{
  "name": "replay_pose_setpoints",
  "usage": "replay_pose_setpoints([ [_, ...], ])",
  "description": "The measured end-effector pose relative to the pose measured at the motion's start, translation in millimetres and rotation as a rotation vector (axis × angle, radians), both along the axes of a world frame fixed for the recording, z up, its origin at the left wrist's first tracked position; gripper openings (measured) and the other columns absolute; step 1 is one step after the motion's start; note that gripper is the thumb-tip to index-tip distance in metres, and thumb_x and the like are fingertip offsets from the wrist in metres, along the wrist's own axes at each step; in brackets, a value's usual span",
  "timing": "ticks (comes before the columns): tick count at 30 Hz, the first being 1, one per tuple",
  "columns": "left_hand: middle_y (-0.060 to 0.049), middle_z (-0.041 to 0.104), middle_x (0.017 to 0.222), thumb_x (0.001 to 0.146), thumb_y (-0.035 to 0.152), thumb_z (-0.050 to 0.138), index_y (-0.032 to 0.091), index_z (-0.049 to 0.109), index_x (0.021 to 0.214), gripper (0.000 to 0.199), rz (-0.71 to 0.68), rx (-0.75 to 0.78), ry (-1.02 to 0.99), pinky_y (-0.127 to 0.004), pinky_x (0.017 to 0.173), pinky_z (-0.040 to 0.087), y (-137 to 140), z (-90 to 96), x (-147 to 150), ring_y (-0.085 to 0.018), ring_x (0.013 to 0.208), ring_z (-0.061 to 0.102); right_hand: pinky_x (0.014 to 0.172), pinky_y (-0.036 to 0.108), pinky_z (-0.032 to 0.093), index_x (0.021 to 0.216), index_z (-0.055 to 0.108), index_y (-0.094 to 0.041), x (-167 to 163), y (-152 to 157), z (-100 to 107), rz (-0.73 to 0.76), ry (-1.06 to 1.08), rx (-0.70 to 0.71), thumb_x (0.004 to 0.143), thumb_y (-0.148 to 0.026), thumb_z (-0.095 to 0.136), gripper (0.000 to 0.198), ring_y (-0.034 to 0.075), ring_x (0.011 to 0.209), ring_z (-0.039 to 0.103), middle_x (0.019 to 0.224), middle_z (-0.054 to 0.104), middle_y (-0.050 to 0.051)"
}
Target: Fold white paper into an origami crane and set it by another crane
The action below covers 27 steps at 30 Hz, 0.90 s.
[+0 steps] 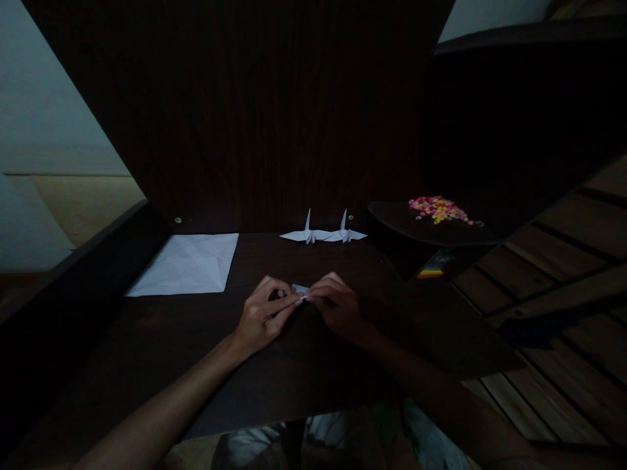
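Observation:
Between the fingertips of both hands is a small piece of folded white paper (pixel 300 289), mostly covered by the fingers. My left hand (pixel 264 310) pinches it from the left, thumb and forefinger closed. From the other side my right hand (pixel 337 305) grips it with bent fingers. Just beyond the hands, two joined white paper cranes (pixel 326 235) stand near the back panel, their necks pointing up. To the left lies a creased white paper sheet (pixel 189 266), flat on the dark tabletop.
The dark wooden desk (pixel 235 391) has a raised left side (pixel 73 261) and a tall back panel (pixel 274 117). A curved shelf (pixel 392 215) on the right bears a pile of small colourful pieces (pixel 435 207). Slatted wood (pixel 553 261) shows at far right.

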State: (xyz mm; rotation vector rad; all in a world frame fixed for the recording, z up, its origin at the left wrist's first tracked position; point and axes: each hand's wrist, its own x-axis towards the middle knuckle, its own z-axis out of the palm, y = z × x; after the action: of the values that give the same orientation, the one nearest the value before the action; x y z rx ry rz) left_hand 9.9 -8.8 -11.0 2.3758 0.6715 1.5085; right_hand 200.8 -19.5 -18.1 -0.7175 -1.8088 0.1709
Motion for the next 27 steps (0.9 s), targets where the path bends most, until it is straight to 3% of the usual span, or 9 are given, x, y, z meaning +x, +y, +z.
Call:
replay_pose_setpoints([
  [7, -0.003, 0.06, 0.078, 0.081, 0.022, 0.068, 0.021, 0.076, 0.09, 0.012, 0.057, -0.275, -0.089, -0.025, 0.063, 0.047, 1, 6.6, 1, -0.013, 0.071, 0.057, 0.07, 0.031, 0.05, 0.084, 0.069, -0.021, 5, 2, 9, -0.099, 0.059, -0.131, 0.082, -0.023, 0.066, 0.004, 0.017, 0.073, 0.062, 0.077, 0.07, 0.004],
  [12, -0.002, 0.062, 0.074, 0.081, 0.03, 0.067, 0.019, 0.076, 0.09, 0.016, 0.05, -0.528, -0.133, -0.022, 0.057, 0.043, 8, 8.9, -3, -0.012, 0.065, 0.055, 0.065, 0.028, 0.05, 0.08, 0.071, -0.019, 7, 7, 2, -0.1, 0.176, -0.393, 0.081, -0.028, 0.065, 0.011, 0.015, 0.067, 0.063, 0.074, 0.07, 0.003],
  [16, -0.001, 0.062, 0.072, 0.08, 0.035, 0.066, 0.018, 0.075, 0.096, 0.025, 0.09, -0.635, -0.177, -0.021, 0.05, 0.038, 12, 6.8, -4, -0.01, 0.057, 0.049, 0.053, 0.024, 0.047, 0.072, 0.069, -0.017, 5, 8, -1, -0.043, 0.334, -0.652, 0.074, -0.033, 0.069, 0.017, 0.014, 0.055, 0.06, 0.063, 0.067, 0.002],
  [20, -0.003, 0.068, 0.075, 0.08, 0.037, 0.066, 0.016, 0.072, 0.103, 0.032, 0.04, -0.761, -0.228, -0.022, 0.056, 0.043, 12, 6.0, -5, -0.012, 0.06, 0.054, 0.049, 0.024, 0.045, 0.067, 0.068, -0.016, 4, 10, 5, -0.036, 0.428, -0.771, 0.068, -0.034, 0.072, 0.019, 0.012, 0.052, 0.057, 0.061, 0.066, 0.002],
  [24, -0.003, 0.067, 0.076, 0.074, 0.032, 0.07, 0.015, 0.072, 0.102, 0.033, -0.057, -0.789, -0.222, -0.023, 0.059, 0.045, 10, 7.7, -5, -0.014, 0.064, 0.057, 0.049, 0.025, 0.043, 0.075, 0.07, -0.014, 5, 15, 6, 0.0, 0.509, -0.835, 0.067, -0.036, 0.072, 0.023, 0.011, 0.05, 0.053, 0.061, 0.065, 0.002],
  [27, -0.003, 0.068, 0.077, 0.073, 0.03, 0.07, 0.015, 0.074, 0.096, 0.028, -0.027, -0.761, -0.209, -0.022, 0.056, 0.044, 10, 8.2, -3, -0.013, 0.063, 0.056, 0.049, 0.025, 0.042, 0.081, 0.07, -0.014, 5, 18, 4, 0.039, 0.536, -0.851, 0.067, -0.039, 0.072, 0.028, 0.011, 0.049, 0.052, 0.06, 0.063, 0.001],
])
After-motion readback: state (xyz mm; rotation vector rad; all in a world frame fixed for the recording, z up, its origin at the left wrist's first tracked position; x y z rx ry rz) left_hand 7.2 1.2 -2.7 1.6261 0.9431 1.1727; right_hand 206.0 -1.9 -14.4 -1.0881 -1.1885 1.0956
